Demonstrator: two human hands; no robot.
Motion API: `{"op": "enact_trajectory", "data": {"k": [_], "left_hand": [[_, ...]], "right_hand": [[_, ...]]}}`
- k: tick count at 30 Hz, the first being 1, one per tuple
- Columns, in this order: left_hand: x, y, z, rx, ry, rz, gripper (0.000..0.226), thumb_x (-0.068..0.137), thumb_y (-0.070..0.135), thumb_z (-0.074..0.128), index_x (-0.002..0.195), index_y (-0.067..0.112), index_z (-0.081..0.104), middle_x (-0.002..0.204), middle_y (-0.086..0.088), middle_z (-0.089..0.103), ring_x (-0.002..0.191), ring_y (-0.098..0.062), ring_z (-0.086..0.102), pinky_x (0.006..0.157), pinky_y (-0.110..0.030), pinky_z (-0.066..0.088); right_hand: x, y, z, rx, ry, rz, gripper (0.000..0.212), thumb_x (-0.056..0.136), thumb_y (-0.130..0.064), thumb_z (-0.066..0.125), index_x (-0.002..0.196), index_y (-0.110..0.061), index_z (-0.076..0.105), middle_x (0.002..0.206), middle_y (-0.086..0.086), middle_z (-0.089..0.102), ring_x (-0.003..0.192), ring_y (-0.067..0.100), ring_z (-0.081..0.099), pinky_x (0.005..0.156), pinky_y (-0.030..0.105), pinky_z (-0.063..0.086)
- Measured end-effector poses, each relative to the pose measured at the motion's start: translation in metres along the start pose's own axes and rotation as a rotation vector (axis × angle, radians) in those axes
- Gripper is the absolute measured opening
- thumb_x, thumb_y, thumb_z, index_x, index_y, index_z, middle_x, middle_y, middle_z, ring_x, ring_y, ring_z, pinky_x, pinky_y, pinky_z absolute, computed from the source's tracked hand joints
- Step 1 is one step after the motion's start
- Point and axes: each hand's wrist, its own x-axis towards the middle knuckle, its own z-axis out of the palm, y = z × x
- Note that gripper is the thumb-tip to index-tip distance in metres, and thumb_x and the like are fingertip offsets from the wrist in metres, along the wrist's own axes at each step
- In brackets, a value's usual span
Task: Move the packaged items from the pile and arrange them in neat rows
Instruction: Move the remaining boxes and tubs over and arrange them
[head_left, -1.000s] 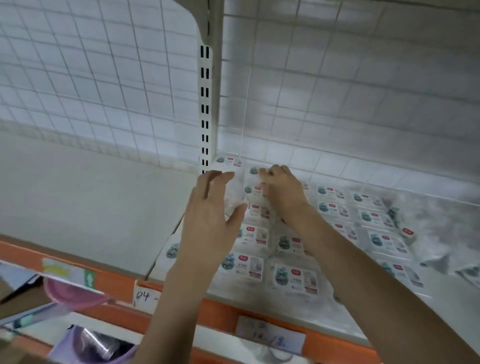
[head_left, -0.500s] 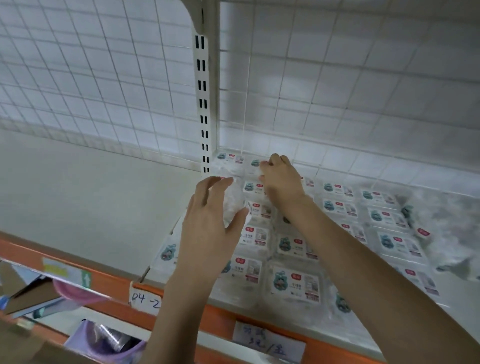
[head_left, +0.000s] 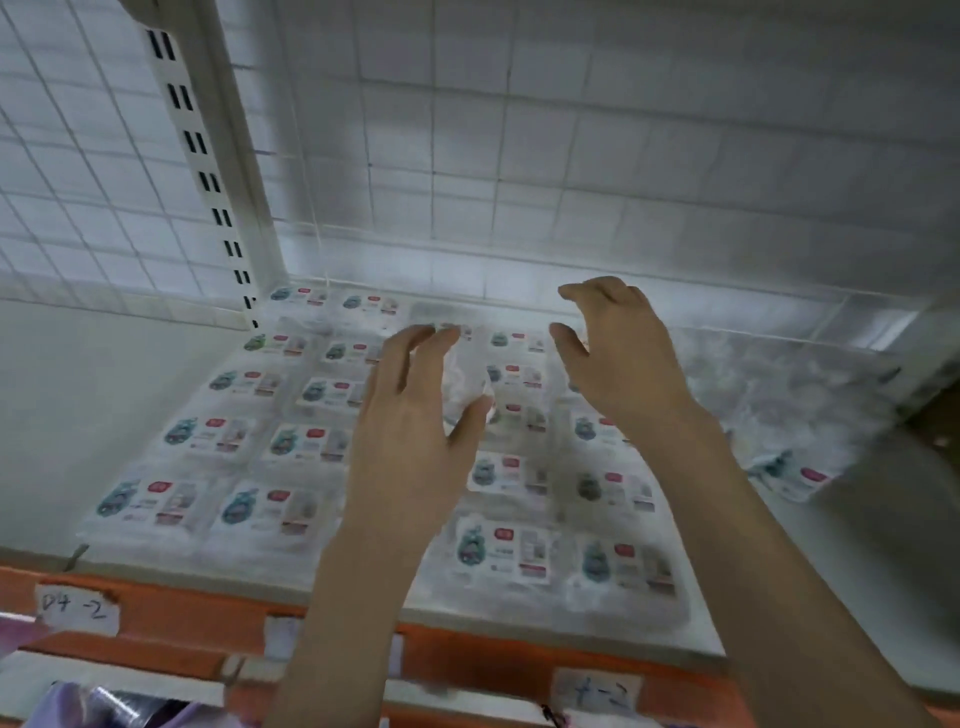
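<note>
The packaged items (head_left: 306, 441) are lying flat on a white shelf (head_left: 57, 415), laid out in neat rows that are running back from the shelf's orange front edge (head_left: 171, 608) toward the wire grid back panel (head_left: 519, 156). Each clear packet is showing a white label with a teal cartoon figure and a small red tag; the print is too blurred to read. To the right of the rows, a loose pile of the same packets (head_left: 769, 395) is sitting in a crumpled heap, and one packet (head_left: 795, 475) is lying askew at its near edge, apart from the rows.

Above the middle of the rows, the left hand (head_left: 410, 441) is hovering with its fingers (head_left: 415, 348) spread wide and gently bent, thumb held out, gripping nothing that can be made out. Just to its right, the right hand (head_left: 618, 364) is hanging over the back rows, its fingers wide and loosely curved, also holding nothing.

On the orange front edge, a white handwritten tag (head_left: 78, 608) is reading "D4 -2" at the left, and a second tag (head_left: 597, 693) toward the right is showing marks like "-2", only partly legible. A white slotted upright (head_left: 208, 171) is rising from the back left corner of the rows.
</note>
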Motion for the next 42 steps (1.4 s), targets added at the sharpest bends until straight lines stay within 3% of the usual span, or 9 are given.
{"op": "enact_trajectory", "data": {"k": [6, 10, 13, 17, 26, 31, 38, 40, 42], "left_hand": [[-0.027, 0.112, 0.078, -0.099, -0.039, 0.010, 0.051, 0.079, 0.028, 0.064, 0.126, 0.014, 0.048, 0.130, -0.006, 0.046, 0.113, -0.020, 0.048, 0.092, -0.020, 0.035], [-0.052, 0.165, 0.129, -0.088, -0.154, 0.064, 0.050, 0.080, 0.026, 0.063, 0.126, 0.014, 0.048, 0.130, -0.005, 0.046, 0.113, -0.024, 0.051, 0.089, -0.032, 0.045], [-0.060, 0.186, 0.149, -0.043, -0.184, 0.056, 0.050, 0.080, 0.023, 0.068, 0.126, 0.014, 0.051, 0.130, -0.004, 0.049, 0.112, -0.025, 0.053, 0.086, -0.034, 0.047], [-0.055, 0.214, 0.171, -0.001, -0.217, 0.077, 0.053, 0.075, 0.024, 0.073, 0.124, 0.012, 0.054, 0.126, -0.005, 0.056, 0.111, -0.029, 0.052, 0.092, -0.040, 0.044], [-0.038, 0.265, 0.226, 0.047, -0.287, 0.315, 0.054, 0.061, 0.021, 0.082, 0.109, 0.006, 0.063, 0.111, -0.009, 0.063, 0.098, -0.030, 0.061, 0.083, -0.038, 0.048], [-0.034, 0.254, 0.250, 0.261, -0.321, 0.311, 0.060, 0.043, 0.032, 0.088, 0.096, 0.012, 0.069, 0.100, 0.000, 0.068, 0.095, -0.022, 0.064, 0.081, -0.028, 0.046], [-0.027, 0.256, 0.252, 0.377, -0.411, 0.368, 0.054, 0.044, 0.030, 0.086, 0.092, 0.013, 0.070, 0.097, -0.003, 0.067, 0.096, -0.024, 0.063, 0.082, -0.034, 0.049], [-0.024, 0.258, 0.248, 0.393, -0.455, 0.385, 0.057, 0.047, 0.028, 0.086, 0.100, 0.012, 0.068, 0.107, -0.007, 0.064, 0.105, -0.025, 0.059, 0.088, -0.037, 0.046], [-0.021, 0.257, 0.240, 0.360, -0.507, 0.412, 0.064, 0.070, 0.027, 0.075, 0.127, 0.011, 0.051, 0.134, -0.009, 0.046, 0.127, -0.024, 0.040, 0.103, -0.040, 0.030]], "right_hand": [[-0.081, 0.122, -0.053, 0.016, 0.058, 0.102, 0.032, 0.085, -0.011, 0.061, 0.116, -0.003, 0.059, 0.115, 0.015, 0.059, 0.104, 0.034, 0.055, 0.087, 0.033, 0.043], [-0.130, 0.180, -0.068, 0.062, 0.076, 0.157, 0.030, 0.078, 0.000, 0.063, 0.108, 0.000, 0.063, 0.107, 0.017, 0.061, 0.095, 0.035, 0.059, 0.075, 0.023, 0.040], [-0.155, 0.212, -0.072, 0.087, 0.079, 0.192, 0.031, 0.078, 0.000, 0.063, 0.109, -0.001, 0.063, 0.109, 0.016, 0.061, 0.102, 0.032, 0.056, 0.083, 0.021, 0.037], [-0.180, 0.245, -0.072, 0.110, 0.024, 0.288, 0.028, 0.083, -0.009, 0.062, 0.110, -0.003, 0.061, 0.112, 0.015, 0.061, 0.107, 0.032, 0.053, 0.090, 0.034, 0.040], [-0.204, 0.276, -0.069, 0.110, -0.022, 0.379, 0.029, 0.087, -0.009, 0.057, 0.115, -0.001, 0.059, 0.116, 0.016, 0.059, 0.111, 0.031, 0.051, 0.091, 0.028, 0.034], [-0.204, 0.276, -0.069, 0.140, -0.031, 0.367, 0.032, 0.091, -0.013, 0.051, 0.122, -0.007, 0.054, 0.125, 0.009, 0.054, 0.119, 0.023, 0.044, 0.091, 0.021, 0.028], [-0.200, 0.271, -0.071, 0.153, -0.005, 0.393, 0.033, 0.091, -0.017, 0.051, 0.123, -0.010, 0.052, 0.127, 0.006, 0.052, 0.121, 0.020, 0.043, 0.094, 0.025, 0.033], [-0.198, 0.268, -0.074, 0.157, 0.010, 0.389, 0.033, 0.091, -0.016, 0.052, 0.123, -0.009, 0.053, 0.127, 0.006, 0.053, 0.121, 0.021, 0.044, 0.093, 0.026, 0.034], [-0.196, 0.264, -0.077, 0.150, 0.034, 0.389, 0.033, 0.089, -0.013, 0.054, 0.122, -0.007, 0.054, 0.125, 0.009, 0.054, 0.120, 0.024, 0.045, 0.093, 0.028, 0.035]]}}
